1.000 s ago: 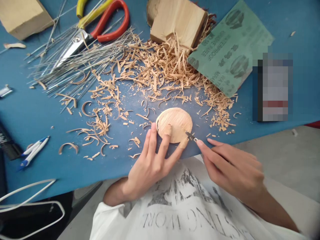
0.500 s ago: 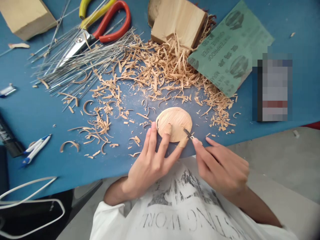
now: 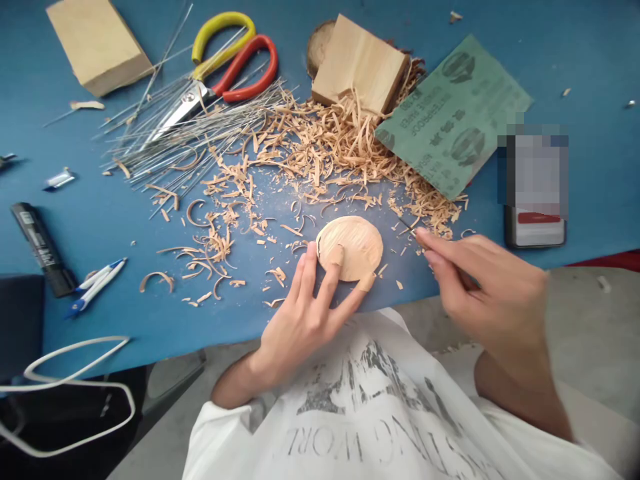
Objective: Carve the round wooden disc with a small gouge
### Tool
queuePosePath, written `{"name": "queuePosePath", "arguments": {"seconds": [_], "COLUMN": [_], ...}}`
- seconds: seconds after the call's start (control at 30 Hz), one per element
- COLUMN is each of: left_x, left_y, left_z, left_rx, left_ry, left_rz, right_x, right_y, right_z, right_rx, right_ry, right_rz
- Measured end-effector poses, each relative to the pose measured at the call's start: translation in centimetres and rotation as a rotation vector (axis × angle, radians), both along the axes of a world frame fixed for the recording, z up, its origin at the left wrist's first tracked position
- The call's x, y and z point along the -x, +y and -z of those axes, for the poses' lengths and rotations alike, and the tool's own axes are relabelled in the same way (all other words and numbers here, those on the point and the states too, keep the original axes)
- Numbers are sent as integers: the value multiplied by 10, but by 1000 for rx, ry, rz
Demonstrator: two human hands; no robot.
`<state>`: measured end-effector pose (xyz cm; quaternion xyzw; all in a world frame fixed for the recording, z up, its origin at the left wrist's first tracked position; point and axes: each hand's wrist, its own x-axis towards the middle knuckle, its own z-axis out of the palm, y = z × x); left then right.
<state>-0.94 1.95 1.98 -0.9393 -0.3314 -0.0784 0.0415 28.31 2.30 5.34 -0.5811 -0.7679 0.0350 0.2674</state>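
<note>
A flat wooden disc (image 3: 357,240) is laid on the blue table (image 3: 200,337), close to the near edge and in front of the scattered shavings (image 3: 335,157). By the left hand (image 3: 303,320) it is steadied: the fingers are spread, one being pressed on the face and others set at the rim, and they are not closed round it. In the right hand (image 3: 495,287) a slender tool (image 3: 408,227) is pinched between thumb and fingers; its tip is held to the right of the disc, apart from it. The step in hand is judged to be the carving of the disc, at a pause between two cuts. For another cut, the tip would need to be directed left onto the wood, with the left fingertips kept out of its path.
</note>
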Motion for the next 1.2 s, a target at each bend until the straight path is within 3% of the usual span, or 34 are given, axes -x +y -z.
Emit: {"name": "queuePosePath", "arguments": {"seconds": [0.17, 0.47, 0.6, 0.83, 1.0, 1.13, 1.2], "left_x": [0, 0, -1, -1, -1, 0, 0], "left_y": [1, 0, 0, 0, 0, -1, -1], "left_z": [0, -1, -1, -2, -3, -3, -3], "left_rx": [-14, 2, -8, 0, -9, -4, -1], "left_ry": [0, 1, 10, 15, 33, 34, 32], "left_rz": [4, -5, -5, -18, -5, -5, -2], "right_x": [-6, -21, -16, 0, -7, -13, -16], "right_y": [7, 3, -4, -4, 6, 7, 8], "right_z": [-10, 2, 1, 4, 4, 5, 6], "right_rx": [57, 154, 117, 217, 119, 222, 200], "right_ry": [-49, -70, 0, 97, 74, 88, 76], "right_rz": [25, -66, -97, -349, -180, -324, -298]}}
